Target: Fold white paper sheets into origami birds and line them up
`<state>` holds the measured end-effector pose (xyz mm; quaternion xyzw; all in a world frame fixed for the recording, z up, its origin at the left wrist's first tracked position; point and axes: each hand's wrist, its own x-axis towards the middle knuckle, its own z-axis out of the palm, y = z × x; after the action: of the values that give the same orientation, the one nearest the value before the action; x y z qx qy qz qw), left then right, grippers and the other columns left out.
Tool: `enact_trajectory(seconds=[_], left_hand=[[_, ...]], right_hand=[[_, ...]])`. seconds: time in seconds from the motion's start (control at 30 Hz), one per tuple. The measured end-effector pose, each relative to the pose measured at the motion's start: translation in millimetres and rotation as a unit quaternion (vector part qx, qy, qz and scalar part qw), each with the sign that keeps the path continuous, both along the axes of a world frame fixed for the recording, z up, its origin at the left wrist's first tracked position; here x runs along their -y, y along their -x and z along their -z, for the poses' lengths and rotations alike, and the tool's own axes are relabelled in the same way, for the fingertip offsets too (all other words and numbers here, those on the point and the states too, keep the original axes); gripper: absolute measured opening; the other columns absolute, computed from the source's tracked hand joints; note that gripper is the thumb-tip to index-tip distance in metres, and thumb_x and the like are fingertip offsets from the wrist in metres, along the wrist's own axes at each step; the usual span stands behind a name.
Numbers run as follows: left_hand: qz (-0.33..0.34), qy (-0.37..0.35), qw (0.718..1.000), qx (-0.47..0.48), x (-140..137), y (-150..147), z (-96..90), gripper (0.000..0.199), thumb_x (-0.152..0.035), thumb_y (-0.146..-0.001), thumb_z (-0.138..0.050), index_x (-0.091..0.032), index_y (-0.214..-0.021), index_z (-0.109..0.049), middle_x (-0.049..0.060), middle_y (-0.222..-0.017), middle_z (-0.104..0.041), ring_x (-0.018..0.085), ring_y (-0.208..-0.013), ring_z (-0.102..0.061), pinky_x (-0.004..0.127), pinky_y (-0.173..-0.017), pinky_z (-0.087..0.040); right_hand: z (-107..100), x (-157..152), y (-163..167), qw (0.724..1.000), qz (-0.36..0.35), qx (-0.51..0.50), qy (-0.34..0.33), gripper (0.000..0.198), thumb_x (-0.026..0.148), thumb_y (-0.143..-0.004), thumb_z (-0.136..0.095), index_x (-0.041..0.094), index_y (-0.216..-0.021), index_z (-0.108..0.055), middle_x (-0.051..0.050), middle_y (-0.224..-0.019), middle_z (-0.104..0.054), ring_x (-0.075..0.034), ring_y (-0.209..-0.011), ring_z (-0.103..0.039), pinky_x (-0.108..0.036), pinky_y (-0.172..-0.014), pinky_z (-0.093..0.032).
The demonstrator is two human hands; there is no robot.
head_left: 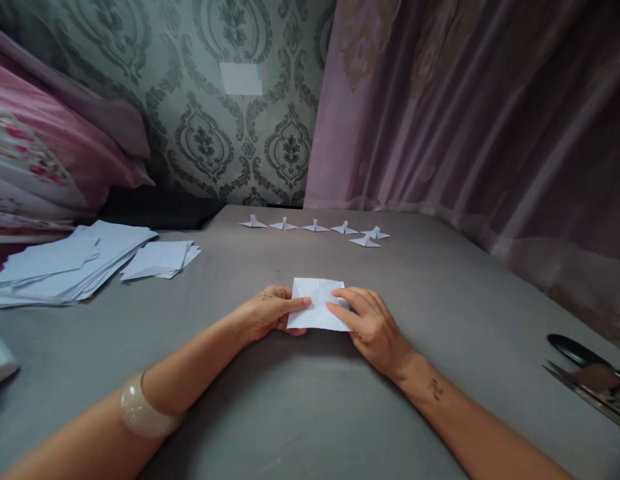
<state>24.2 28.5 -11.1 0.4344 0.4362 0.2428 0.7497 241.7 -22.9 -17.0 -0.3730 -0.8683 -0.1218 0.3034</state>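
A small square white sheet of paper (pixel 317 313) with faint creases is held up above the grey table, between my two hands. My left hand (pixel 273 310) pinches its left edge, thumb on top and fingers beneath. At the right side, my right hand (pixel 377 327) grips the sheet, its thumb and index fingertip lying on the upper face; the fingers underneath are partly hidden. Beyond the hands, several folded white paper figures (pixel 315 227) stand in a row, with one figure (pixel 366 241) a little nearer than the others.
On the left lie a pile of large white sheets (pixel 105 257) and a smaller stack of square papers (pixel 163 259). Scissors (pixel 585 387) and a dark oval object (pixel 575 348) rest at the right edge. A pink curtain (pixel 380 133) hangs along the right side of the grey table (pixel 300 420).
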Motion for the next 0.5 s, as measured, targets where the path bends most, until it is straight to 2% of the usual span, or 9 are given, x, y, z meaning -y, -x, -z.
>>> enact_trajectory(seconds=[0.1, 0.27, 0.4, 0.5], left_hand=[[0.009, -0.011, 0.998, -0.054, -4, 6, -1.7, 0.031, -0.037, -0.064, -0.078, -0.012, -0.078, -0.067, 0.004, -0.067, -0.065, 0.012, -0.055, -0.057, 0.022, -0.050, -0.048], [0.035, -0.065, 0.987, -0.141, -8, 17, -5.6, 0.034, -0.044, -0.063, -0.074, -0.014, -0.064, -0.060, -0.001, -0.048, -0.056, 0.009, -0.041, -0.050, 0.020, -0.042, -0.039], [0.032, -0.141, 0.962, -0.232, -11, 22, -9.8, 0.032, -0.046, -0.069, -0.066, -0.014, -0.066, -0.059, 0.003, -0.056, -0.063, 0.009, -0.040, -0.048, 0.020, -0.041, -0.033], [0.020, -0.234, 0.934, -0.270, -10, 20, -14.1, 0.022, -0.037, -0.074, -0.056, -0.015, -0.077, -0.060, 0.002, -0.062, -0.062, 0.010, -0.047, -0.048, 0.021, -0.045, -0.032]], right_hand=[[1, 0, 0, 1.000, 0.000, 0.011, 0.018, 0.033, 0.003, -0.086, -0.043, 0.018, -0.105, -0.065, -0.011, -0.113, -0.062, -0.022, -0.106, -0.052, -0.041, -0.089, -0.045], [3, 1, -1, 0.997, -0.002, 0.024, 0.069, 0.038, 0.002, -0.083, -0.044, 0.021, -0.108, -0.064, -0.010, -0.114, -0.061, -0.022, -0.107, -0.052, -0.041, -0.090, -0.045], [4, 1, -4, 0.992, 0.002, 0.019, 0.128, 0.045, -0.002, -0.078, -0.043, 0.023, -0.108, -0.065, -0.009, -0.112, -0.061, -0.022, -0.105, -0.052, -0.041, -0.088, -0.046], [6, -1, -6, 0.984, 0.004, 0.002, 0.180, 0.043, 0.000, -0.078, -0.045, 0.024, -0.108, -0.065, -0.007, -0.108, -0.061, -0.020, -0.101, -0.054, -0.037, -0.085, -0.049]])
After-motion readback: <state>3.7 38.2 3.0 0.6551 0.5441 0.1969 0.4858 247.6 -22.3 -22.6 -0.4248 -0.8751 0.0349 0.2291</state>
